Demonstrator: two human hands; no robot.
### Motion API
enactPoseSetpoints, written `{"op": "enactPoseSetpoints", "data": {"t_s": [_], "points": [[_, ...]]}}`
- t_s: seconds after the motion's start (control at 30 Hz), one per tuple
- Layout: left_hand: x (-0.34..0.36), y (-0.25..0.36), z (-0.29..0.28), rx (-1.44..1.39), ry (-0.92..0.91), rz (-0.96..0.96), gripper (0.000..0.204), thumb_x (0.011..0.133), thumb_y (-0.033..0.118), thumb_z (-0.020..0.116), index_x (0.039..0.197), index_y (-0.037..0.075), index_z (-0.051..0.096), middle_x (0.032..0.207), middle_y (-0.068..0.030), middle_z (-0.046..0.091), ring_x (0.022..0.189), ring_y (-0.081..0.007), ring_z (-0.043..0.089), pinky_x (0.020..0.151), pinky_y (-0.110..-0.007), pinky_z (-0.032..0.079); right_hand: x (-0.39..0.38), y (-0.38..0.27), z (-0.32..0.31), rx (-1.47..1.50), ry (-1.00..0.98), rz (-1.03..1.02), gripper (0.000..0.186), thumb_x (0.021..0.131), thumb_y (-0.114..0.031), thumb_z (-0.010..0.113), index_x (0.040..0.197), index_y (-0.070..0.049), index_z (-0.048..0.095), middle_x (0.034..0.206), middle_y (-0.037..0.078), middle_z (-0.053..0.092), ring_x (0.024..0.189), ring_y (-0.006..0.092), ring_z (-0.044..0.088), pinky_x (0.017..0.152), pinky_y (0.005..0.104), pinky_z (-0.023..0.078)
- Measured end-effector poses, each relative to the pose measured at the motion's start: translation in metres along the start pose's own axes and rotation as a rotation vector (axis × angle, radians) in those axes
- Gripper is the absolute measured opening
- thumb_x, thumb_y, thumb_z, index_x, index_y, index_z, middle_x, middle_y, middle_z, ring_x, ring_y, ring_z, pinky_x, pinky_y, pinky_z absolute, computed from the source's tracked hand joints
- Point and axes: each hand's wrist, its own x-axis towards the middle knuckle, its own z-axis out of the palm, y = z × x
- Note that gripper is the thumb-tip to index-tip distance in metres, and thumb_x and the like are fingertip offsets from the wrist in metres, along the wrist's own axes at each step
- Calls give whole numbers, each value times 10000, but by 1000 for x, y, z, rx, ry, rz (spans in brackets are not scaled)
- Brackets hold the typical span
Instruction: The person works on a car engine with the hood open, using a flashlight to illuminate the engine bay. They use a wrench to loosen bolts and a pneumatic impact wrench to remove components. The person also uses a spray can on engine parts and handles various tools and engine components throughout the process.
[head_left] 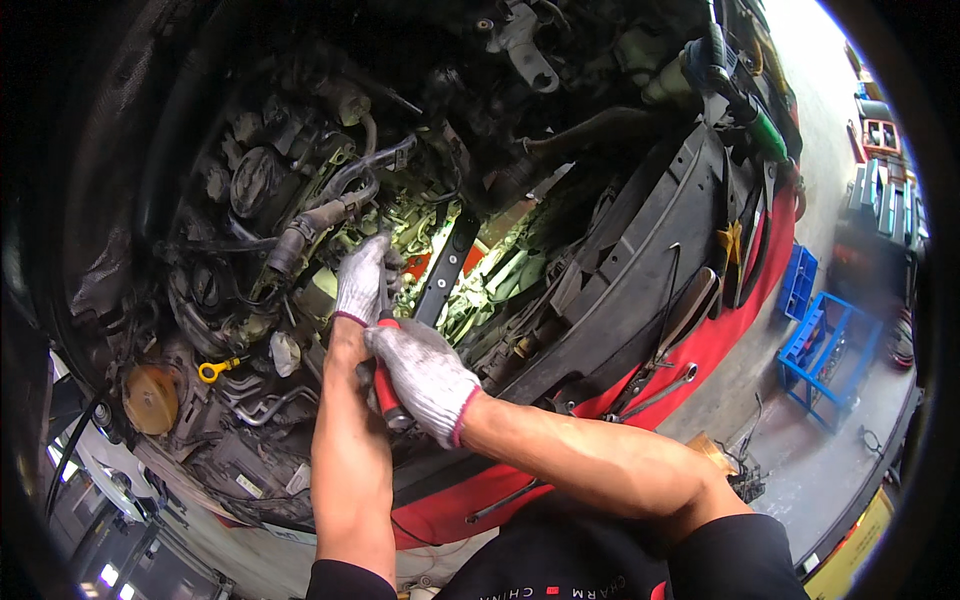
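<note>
My left hand (pixel 365 275), in a white knitted glove, reaches into the engine bay with its fingers curled at the lit metal parts; what they hold is too small to make out. Just below it my right hand (pixel 425 380), gloved likewise, is closed round a red-and-black handled tool (pixel 385 390), whose front end points toward my left hand. A black bar (pixel 447 265) lies in the lit gap beside my hands. A hose with a sleeve (pixel 300 240) runs above and left of them, and a yellow ring handle (pixel 210 371) sits lower left.
A red cover (pixel 725 310) drapes the car's right-hand edge, with wrenches (pixel 660 390) and other tools along it. Blue racks (pixel 815 350) stand on the floor at the right. An orange-brown reservoir (pixel 150 400) is at the bay's lower left.
</note>
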Motion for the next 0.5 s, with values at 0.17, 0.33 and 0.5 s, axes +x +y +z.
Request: {"op": "enactPoseSetpoints", "data": {"t_s": [0.17,0.33,0.5], "points": [[-47,20,18,308,-70,-42,344,945,399,618,1029,70,670,776,-29,607,565,-129,535,476,-267,407,-6,24,5,-33,17,-167,471,986,-391,436,952,53,592,888,311,602,884,467,581,800,521,432],[-29,9,-2,170,-46,-94,343,943,380,616,844,54,656,641,-41,578,449,-136,492,430,-274,386,3,20,22,-47,23,-88,440,988,-389,469,958,28,609,841,194,643,769,311,620,708,431,481],[-1,6,-22,124,-138,-124,348,923,388,632,874,44,643,649,-46,543,461,-150,494,436,-290,378,4,-4,39,-51,52,-120,488,991,-444,482,975,24,620,818,174,643,751,287,612,710,411,475]]}}
